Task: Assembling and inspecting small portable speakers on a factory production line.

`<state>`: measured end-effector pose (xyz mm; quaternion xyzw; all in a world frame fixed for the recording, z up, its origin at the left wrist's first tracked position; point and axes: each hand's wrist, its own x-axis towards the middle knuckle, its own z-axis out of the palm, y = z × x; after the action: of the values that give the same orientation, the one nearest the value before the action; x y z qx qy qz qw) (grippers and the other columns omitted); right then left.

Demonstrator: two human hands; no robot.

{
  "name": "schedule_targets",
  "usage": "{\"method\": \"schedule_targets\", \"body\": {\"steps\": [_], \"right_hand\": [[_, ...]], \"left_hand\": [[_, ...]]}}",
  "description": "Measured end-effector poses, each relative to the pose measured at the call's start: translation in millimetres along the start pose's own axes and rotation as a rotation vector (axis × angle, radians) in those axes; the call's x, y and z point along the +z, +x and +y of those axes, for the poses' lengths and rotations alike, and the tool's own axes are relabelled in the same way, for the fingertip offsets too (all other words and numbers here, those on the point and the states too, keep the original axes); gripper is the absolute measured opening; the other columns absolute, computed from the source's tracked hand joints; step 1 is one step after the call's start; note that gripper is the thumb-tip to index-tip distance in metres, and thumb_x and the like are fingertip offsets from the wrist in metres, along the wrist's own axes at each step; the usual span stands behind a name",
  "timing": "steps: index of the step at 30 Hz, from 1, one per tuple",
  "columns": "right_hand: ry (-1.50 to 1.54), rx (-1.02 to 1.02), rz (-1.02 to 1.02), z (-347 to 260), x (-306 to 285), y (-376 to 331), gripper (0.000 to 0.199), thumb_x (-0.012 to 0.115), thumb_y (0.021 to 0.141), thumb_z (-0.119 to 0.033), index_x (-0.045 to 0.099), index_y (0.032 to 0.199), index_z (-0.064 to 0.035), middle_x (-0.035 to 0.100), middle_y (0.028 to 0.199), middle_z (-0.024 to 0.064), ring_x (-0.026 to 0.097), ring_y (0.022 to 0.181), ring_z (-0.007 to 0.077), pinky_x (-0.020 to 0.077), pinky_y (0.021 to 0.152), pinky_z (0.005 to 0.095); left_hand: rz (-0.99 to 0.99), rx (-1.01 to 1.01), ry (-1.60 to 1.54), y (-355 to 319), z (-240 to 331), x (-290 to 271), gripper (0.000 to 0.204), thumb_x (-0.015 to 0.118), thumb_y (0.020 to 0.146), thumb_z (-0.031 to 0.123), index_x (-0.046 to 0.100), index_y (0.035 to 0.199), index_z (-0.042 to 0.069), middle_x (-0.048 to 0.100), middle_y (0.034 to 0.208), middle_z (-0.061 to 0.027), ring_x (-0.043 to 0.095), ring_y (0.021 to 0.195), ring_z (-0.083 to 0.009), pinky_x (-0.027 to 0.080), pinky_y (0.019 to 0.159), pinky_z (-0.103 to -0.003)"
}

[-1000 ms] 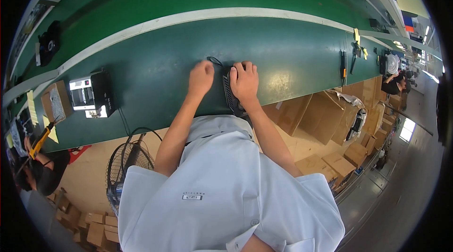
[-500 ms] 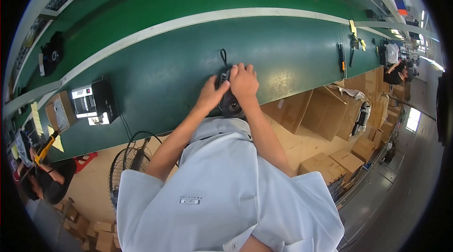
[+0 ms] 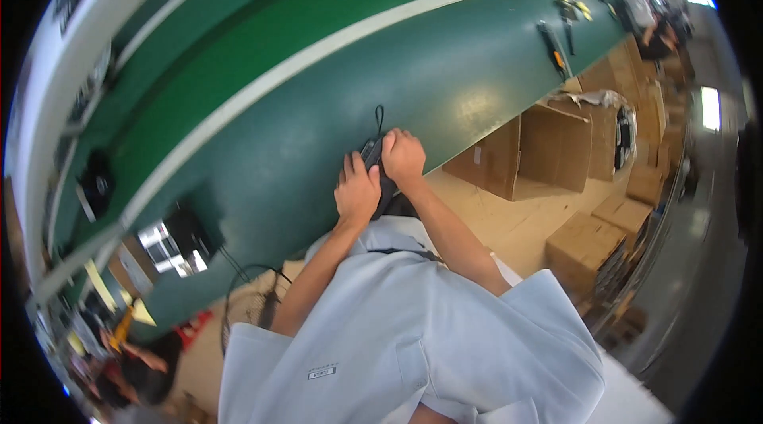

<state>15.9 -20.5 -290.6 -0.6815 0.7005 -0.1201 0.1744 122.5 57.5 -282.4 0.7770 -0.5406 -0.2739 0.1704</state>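
A black elongated device (image 3: 387,190) lies at the front edge of the green bench, close against my shirt. A thin cord loop (image 3: 379,116) sticks out from its far end. My left hand (image 3: 358,189) grips it from the left, thumb along its top. With fingers curled, my right hand (image 3: 404,157) holds its right side near the far end. Both hands cover much of the device, so its exact kind cannot be made out.
On the green bench (image 3: 302,146), a black-and-silver boxy device (image 3: 176,241) stands left. An orange-and-black tool (image 3: 553,50) lies far right. Open cardboard boxes (image 3: 548,146) stand beside the bench at right. Other people work at the far left (image 3: 151,368) and far right (image 3: 660,38).
My view has tilted, so the bench now slants more. My right hand has closed from a spread grip into curled fingers, and the device's round near end is now hidden.
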Motion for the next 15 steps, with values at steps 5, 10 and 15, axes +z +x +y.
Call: {"method": "schedule_targets", "body": {"steps": [5, 10, 15], "right_hand": [[0.499, 0.348, 0.35, 34, 28, -10, 0.041, 0.048, 0.101, -0.033, 0.06, 0.112, 0.004, 0.057, 0.115, 0.0271, 0.059, 0.105, 0.0423, 0.0471, 0.092, 0.0452], [0.917, 0.542, -0.171, 42, 35, -51, 0.086, 0.075, 0.082, -0.047, 0.047, 0.133, 0.0159, 0.051, 0.134, 0.0313, 0.051, 0.126, 0.0314, 0.0408, 0.106, 0.0385], [1.09, 0.431, -0.312, 18, -46, -61, 0.088, 0.083, 0.076, -0.037, 0.043, 0.138, 0.011, 0.046, 0.135, 0.026, 0.048, 0.127, 0.0295, 0.041, 0.106, 0.0396]], "left_hand": [[-0.188, -0.154, -0.179, 11, -4, 2, 0.065, 0.055, 0.096, 0.045, 0.042, 0.141, 0.0, 0.05, 0.139, -0.0271, 0.051, 0.125, -0.0451, 0.044, 0.102, -0.052], [-0.343, -0.321, -0.548, 15, -16, 14, 0.084, 0.061, 0.093, 0.054, 0.032, 0.152, 0.002, 0.032, 0.153, -0.0254, 0.039, 0.14, -0.038, 0.034, 0.113, -0.045], [-0.517, -0.433, -1.183, -8, -2, -30, 0.091, 0.08, 0.082, 0.037, 0.029, 0.148, 0.0, 0.049, 0.138, -0.0181, 0.049, 0.13, -0.0288, 0.043, 0.105, -0.043]]}}
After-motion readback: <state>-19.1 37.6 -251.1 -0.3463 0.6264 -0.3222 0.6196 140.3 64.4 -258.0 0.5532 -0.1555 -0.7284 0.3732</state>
